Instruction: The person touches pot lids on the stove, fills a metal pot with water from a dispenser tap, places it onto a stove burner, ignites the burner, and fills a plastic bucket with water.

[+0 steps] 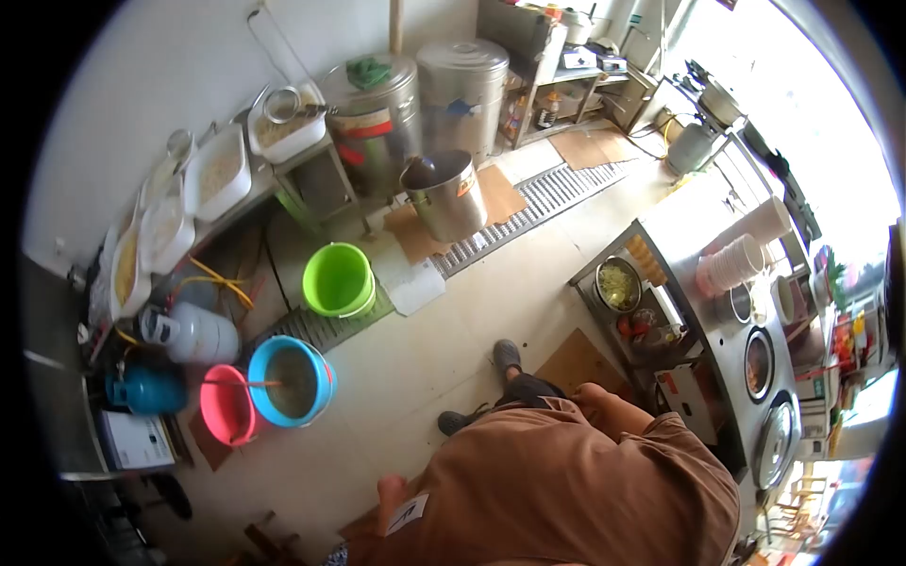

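Observation:
My right hand (593,400) is at my waist beside the hem of my brown shirt (576,472), with its fingers curled in. Whatever it holds, if anything, is too small to make out. Lower on the left side, my left hand (391,489) hangs near the shirt, seen small and partly end-on. Its fingers do not show clearly. Both hands are well apart from the buckets. Nearest on the floor to the left are a blue bucket (327,366) of murky liquid, a pink bucket (226,406) with a stick across it, and a green bucket (332,281).
A steel counter (694,292) with stacked cups (736,261) runs along the right, a bowl of chopped greens (618,284) on its shelf. Tall steel drums (462,85) and a metal pot (448,203) stand ahead. Gas cylinders (203,332) and white trays (219,174) line the left.

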Demonstrator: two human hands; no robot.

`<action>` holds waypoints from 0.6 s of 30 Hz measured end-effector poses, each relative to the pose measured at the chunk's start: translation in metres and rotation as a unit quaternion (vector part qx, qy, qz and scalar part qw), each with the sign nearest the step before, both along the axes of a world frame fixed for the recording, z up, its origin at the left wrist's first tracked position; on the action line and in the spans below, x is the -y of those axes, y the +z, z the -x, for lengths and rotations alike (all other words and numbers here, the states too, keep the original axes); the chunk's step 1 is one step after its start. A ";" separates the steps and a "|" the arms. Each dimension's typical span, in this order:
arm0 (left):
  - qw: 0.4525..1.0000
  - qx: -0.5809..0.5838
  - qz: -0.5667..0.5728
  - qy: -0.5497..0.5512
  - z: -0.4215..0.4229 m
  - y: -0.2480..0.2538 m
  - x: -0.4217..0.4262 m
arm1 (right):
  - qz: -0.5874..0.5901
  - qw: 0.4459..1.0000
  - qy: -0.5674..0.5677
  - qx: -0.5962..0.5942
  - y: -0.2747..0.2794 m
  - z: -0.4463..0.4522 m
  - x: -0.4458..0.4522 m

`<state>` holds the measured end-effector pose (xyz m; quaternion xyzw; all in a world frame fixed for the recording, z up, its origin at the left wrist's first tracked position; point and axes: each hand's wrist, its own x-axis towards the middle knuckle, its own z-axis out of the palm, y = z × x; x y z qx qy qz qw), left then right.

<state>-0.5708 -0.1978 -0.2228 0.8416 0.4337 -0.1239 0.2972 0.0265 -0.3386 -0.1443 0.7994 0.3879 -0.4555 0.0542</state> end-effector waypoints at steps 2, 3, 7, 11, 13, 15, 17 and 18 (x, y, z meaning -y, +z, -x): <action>0.986 0.146 -0.078 0.016 -0.010 0.014 -0.011 | -0.019 1.000 0.003 -0.015 -0.007 -0.003 -0.005; 0.986 0.141 -0.087 0.013 -0.014 0.019 -0.015 | -0.029 0.999 0.015 -0.029 -0.010 -0.004 -0.013; 0.805 0.267 0.209 0.486 -0.053 0.077 -0.033 | -0.043 0.998 0.038 0.008 -0.005 -0.013 -0.068; 0.742 0.251 0.203 0.588 -0.038 0.030 -0.019 | -0.157 0.979 0.132 0.023 0.007 -0.032 -0.123; 0.982 -0.054 -0.156 0.090 -0.014 -0.025 0.009 | -0.198 0.962 0.187 0.018 0.020 -0.039 -0.146; 0.991 -0.027 -0.117 0.063 -0.034 -0.014 0.029 | -0.219 0.957 0.188 -0.011 0.036 -0.046 -0.157; 0.985 0.020 -0.011 0.170 -0.059 -0.007 0.044 | -0.212 0.964 0.160 -0.023 0.022 -0.058 -0.156; 0.976 0.037 0.024 0.211 -0.074 -0.006 0.050 | -0.203 0.970 0.134 -0.031 0.016 -0.064 -0.153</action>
